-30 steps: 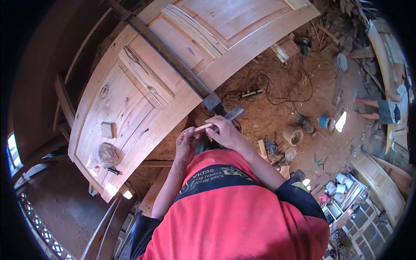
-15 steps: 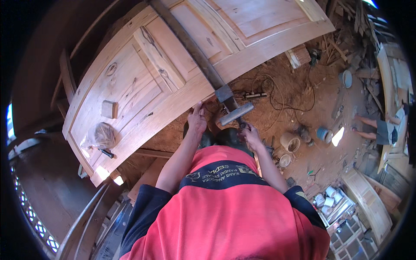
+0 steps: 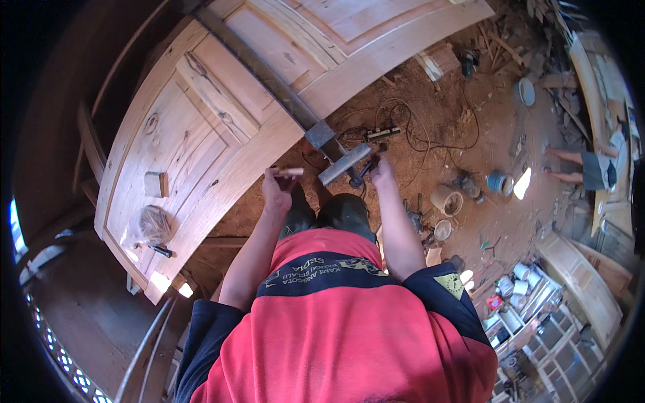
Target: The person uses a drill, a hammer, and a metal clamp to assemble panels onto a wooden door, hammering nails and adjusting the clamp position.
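A wooden panelled door (image 3: 222, 168) lies flat before me, with a long metal bar clamp (image 3: 252, 64) across it. The clamp's grey jaw (image 3: 344, 164) sticks out past the near door edge. My left hand (image 3: 277, 191), just off that edge, pinches a small wood block (image 3: 289, 172) between thumb and fingers. To the right of the jaw, my right hand (image 3: 382, 172) is closed round the clamp's dark handle (image 3: 365, 170); its fingers are partly hidden.
On the door rest a small square wood block (image 3: 155, 184), a clear plastic bag (image 3: 153, 225) and a dark-handled tool (image 3: 161, 250). Cables (image 3: 426, 138), buckets (image 3: 447, 200) and wood scraps lie on the dirt floor. Another person (image 3: 591, 168) is at the far right.
My left hand has drawn back from the door edge and now shows a small wood block in its fingers. My right hand stays by the clamp handle, raised slightly; the whole view has shifted.
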`<state>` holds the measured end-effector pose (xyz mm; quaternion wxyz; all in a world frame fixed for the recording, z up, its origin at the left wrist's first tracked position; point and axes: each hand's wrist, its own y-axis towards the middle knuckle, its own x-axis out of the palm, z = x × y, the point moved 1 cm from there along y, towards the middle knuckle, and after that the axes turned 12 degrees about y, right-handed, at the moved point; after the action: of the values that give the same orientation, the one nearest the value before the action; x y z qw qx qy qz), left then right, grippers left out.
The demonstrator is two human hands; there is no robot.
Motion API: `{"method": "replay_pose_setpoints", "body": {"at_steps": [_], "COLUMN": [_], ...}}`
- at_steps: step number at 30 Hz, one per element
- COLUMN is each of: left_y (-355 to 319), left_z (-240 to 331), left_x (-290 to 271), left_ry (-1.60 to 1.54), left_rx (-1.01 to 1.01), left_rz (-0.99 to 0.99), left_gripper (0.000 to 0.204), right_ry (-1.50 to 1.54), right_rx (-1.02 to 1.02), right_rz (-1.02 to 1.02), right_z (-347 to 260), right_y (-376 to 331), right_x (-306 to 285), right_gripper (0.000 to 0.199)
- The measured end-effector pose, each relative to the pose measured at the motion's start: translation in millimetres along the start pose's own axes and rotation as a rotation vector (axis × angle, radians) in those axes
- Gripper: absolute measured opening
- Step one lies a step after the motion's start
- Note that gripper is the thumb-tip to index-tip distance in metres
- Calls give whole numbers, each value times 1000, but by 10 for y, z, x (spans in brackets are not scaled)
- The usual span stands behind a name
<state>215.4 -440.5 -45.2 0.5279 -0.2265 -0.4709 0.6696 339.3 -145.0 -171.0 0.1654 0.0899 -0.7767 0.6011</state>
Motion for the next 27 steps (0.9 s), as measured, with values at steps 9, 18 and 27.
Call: {"method": "replay_pose_setpoints", "body": {"at_steps": [9,18,27], "left_y": [-711,-661,-605], "left_z": [646,774,1039], "left_x": [500,941,876], "left_ry": [1272,1789,1854], "left_rx": [1022,1147,809], "left_rz": [-360,-386,-476], "left_gripper": [60,66,78], "right_ry": [-1116,177,-312], "right_rx": [-1101,217,-458], "right_rz": [-709,-428,-826], "right_z": [484,953,549], "right_y": [-2501,-1159,-1909], "right_x": [458,-145,128], "right_gripper": [24,45,55]}}
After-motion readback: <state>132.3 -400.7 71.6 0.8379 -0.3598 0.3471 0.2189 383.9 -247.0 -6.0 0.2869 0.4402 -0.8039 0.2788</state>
